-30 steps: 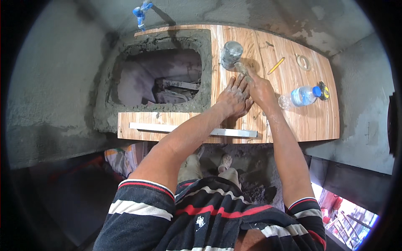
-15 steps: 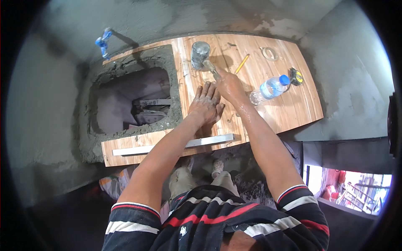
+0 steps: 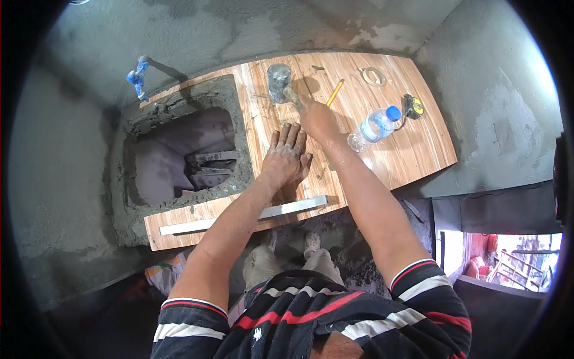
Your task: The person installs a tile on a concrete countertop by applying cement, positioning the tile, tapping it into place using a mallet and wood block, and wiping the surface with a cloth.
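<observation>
Here, just right of a hole (image 3: 173, 149) edged with rough, lumpy grey cement (image 3: 240, 134), your left hand (image 3: 284, 157) lay palm down on the wood-grain board (image 3: 412, 152), gripping nothing. Ahead of it was the mallet (image 3: 279, 82), with its fat, round, dark head; I could not tell if it touched the board. Your right hand (image 3: 321, 121) was closed around its handle. A snug hold, soft taps and left fingers well back seemed best. Farther right were a thin yellow pencil (image 3: 335, 93), a clear plastic bottle (image 3: 375, 127) and a chunky tape measure (image 3: 412, 106).
</observation>
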`<state>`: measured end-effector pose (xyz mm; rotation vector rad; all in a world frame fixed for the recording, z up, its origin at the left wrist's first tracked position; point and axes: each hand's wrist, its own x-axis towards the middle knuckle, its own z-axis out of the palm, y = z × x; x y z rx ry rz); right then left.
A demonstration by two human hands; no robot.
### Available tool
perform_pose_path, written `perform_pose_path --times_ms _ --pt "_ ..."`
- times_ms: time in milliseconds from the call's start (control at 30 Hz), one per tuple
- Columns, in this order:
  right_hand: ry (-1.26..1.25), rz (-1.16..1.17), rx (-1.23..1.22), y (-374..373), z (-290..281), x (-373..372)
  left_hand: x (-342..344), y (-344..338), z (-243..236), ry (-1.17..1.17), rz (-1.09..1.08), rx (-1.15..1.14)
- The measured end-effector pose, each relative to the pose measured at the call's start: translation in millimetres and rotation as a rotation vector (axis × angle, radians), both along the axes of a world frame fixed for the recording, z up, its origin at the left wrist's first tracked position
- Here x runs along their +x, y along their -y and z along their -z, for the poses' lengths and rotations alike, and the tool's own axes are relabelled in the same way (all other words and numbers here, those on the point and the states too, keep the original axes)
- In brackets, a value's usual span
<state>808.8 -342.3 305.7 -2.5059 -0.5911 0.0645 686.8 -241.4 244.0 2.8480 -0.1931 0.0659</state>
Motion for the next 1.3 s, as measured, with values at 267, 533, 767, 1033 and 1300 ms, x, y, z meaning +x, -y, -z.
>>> perform_pose_path --times_ms 267,533,767,1033,1300 --pt "-0.020 -0.035 -0.005 -7 6 7 3 0 0 -0.014 -0.010 -0.010" --pt "-0.005 -0.056 0.016 -24 2 17 6 0 2 -0.045 -0.013 -0.012" --pt "0.006 -0.110 0.020 -47 0 20 2 -3 5 0.012 -0.009 -0.051" --pt "-0.029 -0.087 0.065 -69 7 22 -1 -4 1 0.011 0.024 -0.049" --pt "0.028 -0.125 0.000 -68 7 21 -1 -3 10 0.052 0.005 -0.049"
